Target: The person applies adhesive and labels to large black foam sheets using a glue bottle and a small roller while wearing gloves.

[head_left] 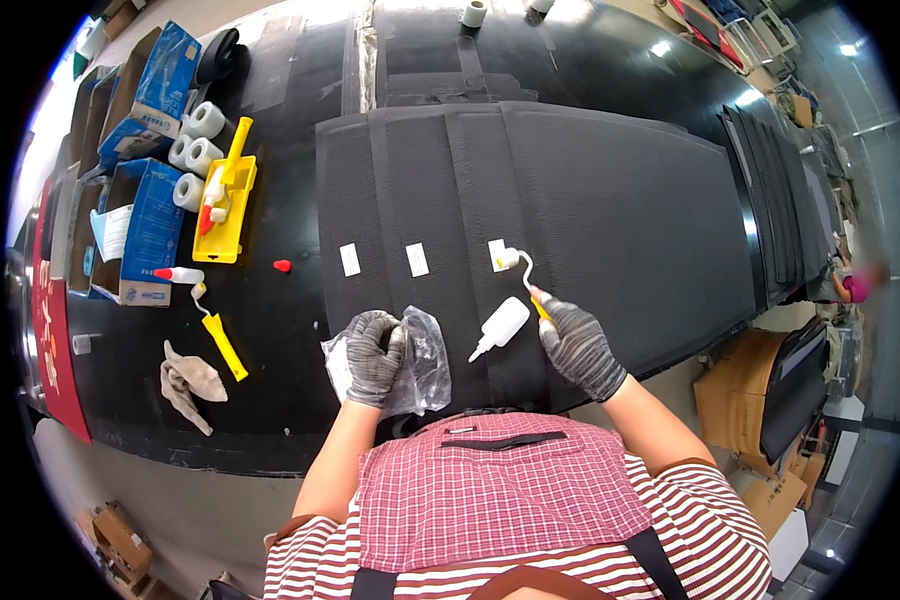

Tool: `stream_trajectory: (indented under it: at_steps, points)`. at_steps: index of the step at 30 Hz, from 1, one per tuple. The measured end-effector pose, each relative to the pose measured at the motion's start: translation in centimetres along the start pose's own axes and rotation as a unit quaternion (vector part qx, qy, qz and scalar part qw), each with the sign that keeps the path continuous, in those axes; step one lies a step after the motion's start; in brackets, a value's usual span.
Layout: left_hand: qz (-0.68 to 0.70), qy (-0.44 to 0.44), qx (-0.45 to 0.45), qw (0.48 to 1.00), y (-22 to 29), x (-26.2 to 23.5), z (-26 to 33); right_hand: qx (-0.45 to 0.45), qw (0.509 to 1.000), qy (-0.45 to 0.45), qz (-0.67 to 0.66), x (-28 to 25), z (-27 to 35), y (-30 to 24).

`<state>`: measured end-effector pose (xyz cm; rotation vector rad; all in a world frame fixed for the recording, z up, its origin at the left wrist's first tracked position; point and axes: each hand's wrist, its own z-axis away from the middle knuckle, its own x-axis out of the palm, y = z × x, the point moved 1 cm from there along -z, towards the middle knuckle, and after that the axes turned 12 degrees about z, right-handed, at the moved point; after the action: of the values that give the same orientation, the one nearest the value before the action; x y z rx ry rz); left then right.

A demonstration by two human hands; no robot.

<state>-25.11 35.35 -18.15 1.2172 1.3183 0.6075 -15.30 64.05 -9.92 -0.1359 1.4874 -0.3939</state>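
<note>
My right hand (580, 347), in a grey striped glove, grips the yellow handle of a small roller (527, 268). Its white head rests on or just over a white label (495, 247) on the black textured sheets (610, 200). Two more labels, the middle one (417, 260) and the left one (350, 260), lie in the same row. My gloved left hand (373, 358) is closed on a clear plastic bag (425, 365) at the sheets' near edge; its fingertips are partly hidden. Between my hands a white squeeze bottle (502, 325) lies on its side, nozzle toward me.
On the left stand blue cardboard boxes (150, 215), white tape rolls (200, 155) and a yellow tray (232, 235) with a roller and bottle. Nearer lie another roller (225, 345), a red-capped bottle (182, 275), a red cap (282, 266) and a cloth (190, 380). A person (855, 285) is far right.
</note>
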Motion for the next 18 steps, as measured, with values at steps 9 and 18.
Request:
stream_trajectory:
  at_steps: [9, 18]
  points:
    - [0.109, 0.010, -0.072, 0.991, 1.6, -0.9, -0.7, 0.058, 0.990, -0.089, -0.091, 3.1, -9.1, -5.9]
    - [-0.098, 0.161, -0.132, 0.973, -2.5, -5.8, 5.6, -0.140, 0.943, -0.302, 0.013, 4.3, -3.6, -11.1]
